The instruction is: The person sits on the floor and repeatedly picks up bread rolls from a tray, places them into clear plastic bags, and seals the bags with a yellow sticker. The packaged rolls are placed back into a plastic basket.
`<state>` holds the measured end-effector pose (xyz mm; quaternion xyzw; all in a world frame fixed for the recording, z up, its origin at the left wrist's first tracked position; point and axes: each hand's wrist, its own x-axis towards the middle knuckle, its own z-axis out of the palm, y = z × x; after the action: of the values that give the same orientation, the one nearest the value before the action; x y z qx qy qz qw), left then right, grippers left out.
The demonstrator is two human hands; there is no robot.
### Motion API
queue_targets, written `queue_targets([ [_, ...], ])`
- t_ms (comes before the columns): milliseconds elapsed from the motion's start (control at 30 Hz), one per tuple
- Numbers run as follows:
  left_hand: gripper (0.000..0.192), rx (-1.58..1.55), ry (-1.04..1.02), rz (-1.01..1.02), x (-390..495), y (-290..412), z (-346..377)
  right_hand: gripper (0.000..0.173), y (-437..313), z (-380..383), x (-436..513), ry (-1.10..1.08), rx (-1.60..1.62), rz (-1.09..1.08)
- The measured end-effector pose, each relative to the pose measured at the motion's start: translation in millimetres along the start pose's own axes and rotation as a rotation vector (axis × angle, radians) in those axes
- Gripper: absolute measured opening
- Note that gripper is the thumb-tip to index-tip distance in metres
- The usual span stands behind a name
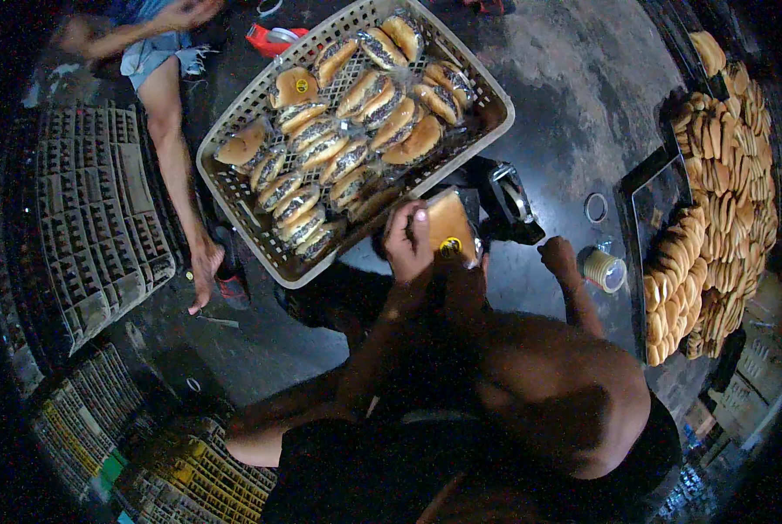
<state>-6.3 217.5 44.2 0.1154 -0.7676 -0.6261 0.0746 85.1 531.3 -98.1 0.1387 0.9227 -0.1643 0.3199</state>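
Observation:
A bread bun (448, 219) in a clear plastic wrapper, with a round yellow sticker near its lower edge, is held before me. My left hand (409, 243) grips its left side, thumb raised along the edge. Dark in shadow, my right hand (461, 278) holds it from below, with part of a finger showing at the right; the rest is hard to make out. Just beyond stands a plastic basket (224, 239) of wrapped filled buns (312, 141), lying in rough rows. To the right of the held bun is a black tape dispenser (512, 200).
Unwrapped buns (725, 216) are piled at the right beside a dark tray (659, 190). A tape ring (596, 207) and a stack of tape rolls (604, 271) lie on the floor. A red tape dispenser (274, 40), another person's leg (168, 144) and plastic crates (102, 216) are leftward.

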Motion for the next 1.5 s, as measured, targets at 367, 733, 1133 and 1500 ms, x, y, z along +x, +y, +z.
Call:
queue_targets([
  [367,0.015,0.180,-0.112,0.425,-2,-22,2,0.022,-149,-133,-53,-0.102,0.783,-0.718],
  [733,0.020,0.042,-0.167,0.624,1,-18,-10,0.029,-231,-129,-1,-0.418,0.672,-0.712],
  [1133,0.024,0.118,0.075,0.141,92,-33,0,0.042,-205,-81,-17,-0.198,0.787,-0.383],
  [1500,0.039,0.909,0.068,0.776,341,-80,-20,0.042,-128,-36,-51,-0.291,1.049,-0.184],
])
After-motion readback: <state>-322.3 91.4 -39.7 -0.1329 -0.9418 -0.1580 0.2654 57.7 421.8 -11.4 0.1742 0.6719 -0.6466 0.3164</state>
